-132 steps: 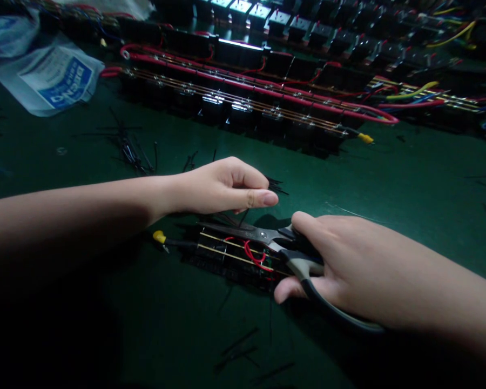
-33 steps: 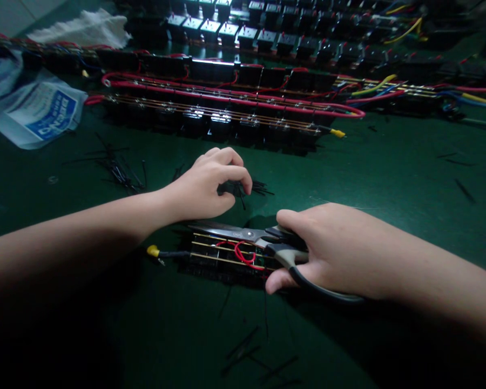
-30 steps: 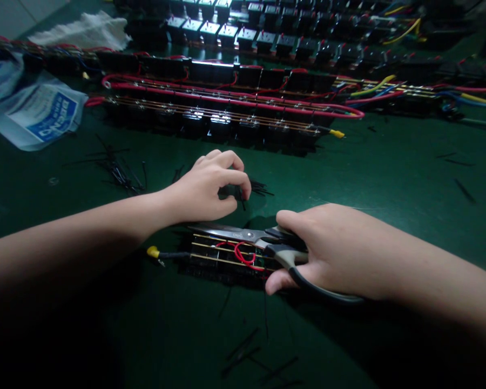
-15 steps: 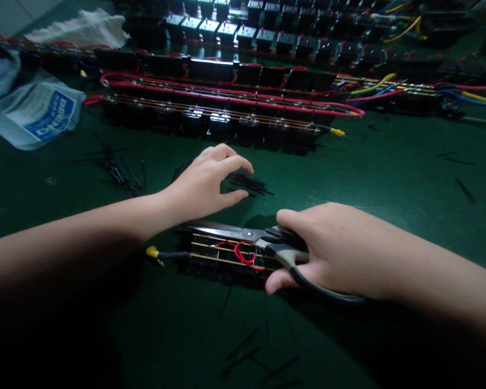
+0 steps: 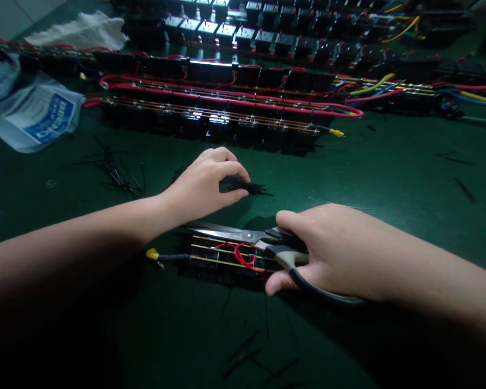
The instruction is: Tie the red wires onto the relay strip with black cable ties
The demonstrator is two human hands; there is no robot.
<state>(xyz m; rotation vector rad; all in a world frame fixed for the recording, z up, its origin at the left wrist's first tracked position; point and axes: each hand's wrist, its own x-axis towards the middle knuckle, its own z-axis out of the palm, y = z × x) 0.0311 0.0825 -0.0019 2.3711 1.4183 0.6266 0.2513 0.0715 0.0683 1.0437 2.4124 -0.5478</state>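
Observation:
My left hand has its thumb and fingers curled round a small bunch of thin black cable tie offcuts on the green table. The strips show between fingertip and thumb and stick out to the right. In my right hand are scissors with grey and black handles; their blades point left and look nearly closed. Beneath the scissors lies a short black module with brass-coloured bars and a looped red wire. A yellow-tipped black lead leaves its left end.
Behind my hands runs a long black assembly with red cables, with rows of black blocks farther back. Printed plastic bags lie at left, near loose black cable ties. More black strips are scattered in front.
My left thumb and fingers have closed closer together around the black offcuts. My right hand and the scissors have stayed in place.

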